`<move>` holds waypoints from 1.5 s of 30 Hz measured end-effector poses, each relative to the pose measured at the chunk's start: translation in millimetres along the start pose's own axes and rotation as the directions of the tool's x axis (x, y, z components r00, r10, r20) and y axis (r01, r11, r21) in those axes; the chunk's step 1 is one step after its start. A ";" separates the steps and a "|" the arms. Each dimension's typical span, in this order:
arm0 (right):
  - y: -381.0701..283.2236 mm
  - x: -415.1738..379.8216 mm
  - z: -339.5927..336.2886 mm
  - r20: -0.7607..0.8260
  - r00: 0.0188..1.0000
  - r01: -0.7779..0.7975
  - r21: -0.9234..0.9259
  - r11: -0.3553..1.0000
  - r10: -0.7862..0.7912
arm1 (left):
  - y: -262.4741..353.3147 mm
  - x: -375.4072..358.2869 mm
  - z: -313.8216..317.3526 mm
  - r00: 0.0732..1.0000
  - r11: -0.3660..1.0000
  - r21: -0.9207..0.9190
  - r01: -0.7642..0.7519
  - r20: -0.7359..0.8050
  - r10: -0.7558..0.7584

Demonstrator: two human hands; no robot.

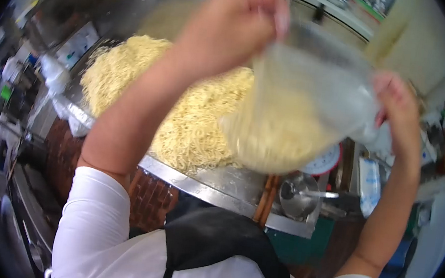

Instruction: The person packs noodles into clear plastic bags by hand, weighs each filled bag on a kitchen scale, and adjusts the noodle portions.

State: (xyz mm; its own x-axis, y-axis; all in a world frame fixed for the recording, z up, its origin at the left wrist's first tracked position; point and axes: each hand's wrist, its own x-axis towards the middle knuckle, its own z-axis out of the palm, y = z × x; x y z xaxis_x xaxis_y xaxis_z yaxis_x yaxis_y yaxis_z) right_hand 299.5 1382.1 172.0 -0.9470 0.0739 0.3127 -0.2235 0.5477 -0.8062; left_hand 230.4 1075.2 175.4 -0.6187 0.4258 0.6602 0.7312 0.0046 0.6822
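Observation:
A clear plastic bag with yellow noodles in its lower part hangs between my two raised hands, blurred by motion. My left hand is closed on the bag's upper left edge. On the other side, my right hand has its fingers closed on the bag's right edge. Behind and left of the bag, a large heap of yellow noodles lies on a metal worktop. My left forearm crosses in front of part of the heap.
Along the worktop's near edge are a metal bowl with a spoon and wooden sticks. A red-rimmed scale sits behind the bowl, partly hidden by the bag. At left stands a white bottle; at right lies a blue-and-white packet.

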 end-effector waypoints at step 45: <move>117.4 -112.6 315.0 0.250 0.946 -0.318 0.573 0.755 0.208 | -190.0 -232.0 58.0 0.703 0.657 -0.251 0.711 0.217 -0.677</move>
State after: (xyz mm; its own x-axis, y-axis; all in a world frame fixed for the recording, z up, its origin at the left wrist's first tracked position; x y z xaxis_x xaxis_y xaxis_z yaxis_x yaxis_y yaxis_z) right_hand 307.1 1175.5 -116.1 -0.9997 -0.0246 0.0026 -0.0004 -0.0877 -0.9961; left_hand 251.7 1028.0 -125.7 -0.8680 0.4922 -0.0660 -0.0315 0.0781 0.9964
